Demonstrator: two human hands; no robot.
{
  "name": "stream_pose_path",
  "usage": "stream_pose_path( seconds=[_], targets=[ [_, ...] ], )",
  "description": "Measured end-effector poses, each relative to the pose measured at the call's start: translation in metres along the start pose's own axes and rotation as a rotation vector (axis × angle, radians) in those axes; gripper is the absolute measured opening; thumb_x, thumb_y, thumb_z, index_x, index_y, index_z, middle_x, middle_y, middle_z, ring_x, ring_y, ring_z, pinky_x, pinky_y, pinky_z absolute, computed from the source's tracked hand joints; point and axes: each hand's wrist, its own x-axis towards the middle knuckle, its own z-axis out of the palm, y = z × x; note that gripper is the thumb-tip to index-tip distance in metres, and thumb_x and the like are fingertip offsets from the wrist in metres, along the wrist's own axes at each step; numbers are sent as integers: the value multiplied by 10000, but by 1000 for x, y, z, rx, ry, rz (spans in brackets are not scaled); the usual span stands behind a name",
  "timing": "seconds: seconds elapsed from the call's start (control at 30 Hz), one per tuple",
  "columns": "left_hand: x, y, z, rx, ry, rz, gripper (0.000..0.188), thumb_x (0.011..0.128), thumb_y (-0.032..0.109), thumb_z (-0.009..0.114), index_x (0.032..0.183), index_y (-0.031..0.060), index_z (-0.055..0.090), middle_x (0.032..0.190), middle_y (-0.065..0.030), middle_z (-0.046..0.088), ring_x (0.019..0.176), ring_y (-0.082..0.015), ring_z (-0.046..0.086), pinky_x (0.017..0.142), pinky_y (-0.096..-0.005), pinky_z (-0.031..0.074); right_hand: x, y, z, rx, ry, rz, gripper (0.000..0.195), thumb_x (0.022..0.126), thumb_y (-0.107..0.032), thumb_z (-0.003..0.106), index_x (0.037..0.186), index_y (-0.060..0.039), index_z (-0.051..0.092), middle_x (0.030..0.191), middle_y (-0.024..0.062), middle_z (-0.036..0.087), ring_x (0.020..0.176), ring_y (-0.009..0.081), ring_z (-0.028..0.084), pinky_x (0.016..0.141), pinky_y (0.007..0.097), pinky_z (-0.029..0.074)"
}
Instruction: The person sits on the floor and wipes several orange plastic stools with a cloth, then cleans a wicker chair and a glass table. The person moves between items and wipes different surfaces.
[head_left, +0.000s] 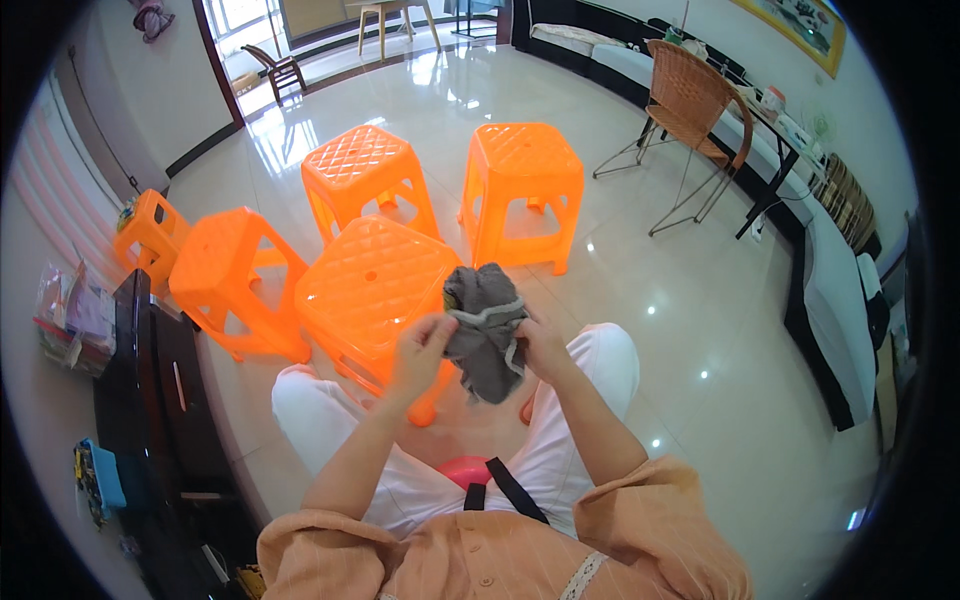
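Observation:
Both hands hold a crumpled dark grey cloth (484, 360) with lighter grey edging, up in front of my knees. My left hand (420, 352) pinches its left side between thumb and fingers. On the opposite side, my right hand (541, 346) grips the cloth near the pale edging. Just left of the cloth and partly behind my left hand stands an orange plastic stool (375, 262), the nearest one, with a patterned seat. Whether the cloth touches this stool cannot be told.
More orange stools stand beyond and left: one at back right (525, 150), one at back centre (360, 157), one at left (225, 255). A dark cabinet (165, 360) is at my left, a wicker chair (690, 97) at the right.

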Motion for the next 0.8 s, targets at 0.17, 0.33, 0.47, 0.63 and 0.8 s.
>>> stream_pose_path(
  seconds=[0.17, 0.33, 0.47, 0.63, 0.8],
  targets=[
    [31, 51, -23, -607, 158, -18, 298, 1012, 318, 501, 1118, 52, 582, 1023, -33, 641, 904, -120, 626, 766, -283, 540, 15, -57, 1, -194, -217, -73, 538, 953, -124, 493, 1458, -22, 341, 1365, 162, 489, 1230, 192, 518, 892, 349, 518],
    [36, 73, -10, -805, -14, -20, 314, 1022, 340, 457, 1116, 58, 558, 1046, -77, 646, 919, -159, 652, 735, -318, 585, 25, -52, 66, -818, -270, -222, 697, 898, -293, 664, 1447, -31, 324, 1331, 158, 515, 1253, 246, 491, 1046, 365, 396],
    [34, 121, -40, -581, 116, 129, 315, 1015, 333, 478, 1076, 35, 558, 952, -83, 660, 805, -159, 676, 677, -317, 594, 38, -81, 48, -852, -448, -207, 603, 939, -221, 594, 1461, -79, 329, 1275, 113, 543, 1216, 219, 498, 1035, 343, 388],
    [48, 128, -127, -473, 323, 221, 261, 999, 335, 520, 942, 86, 575, 789, -4, 637, 627, -58, 591, 552, -218, 506, 36, -123, 54, -1066, -345, -209, 479, 947, -162, 541, 1410, -119, 425, 1242, 81, 556, 1160, 198, 528, 986, 346, 425],
    [41, 126, -193, -459, 455, 263, 240, 984, 330, 553, 882, 115, 585, 697, 45, 574, 553, -17, 502, 482, -183, 407, 67, -139, -7, -428, -84, -252, 403, 928, -102, 522, 1319, -17, 476, 1236, 116, 579, 1158, 240, 561, 1002, 358, 446]
  ],
)
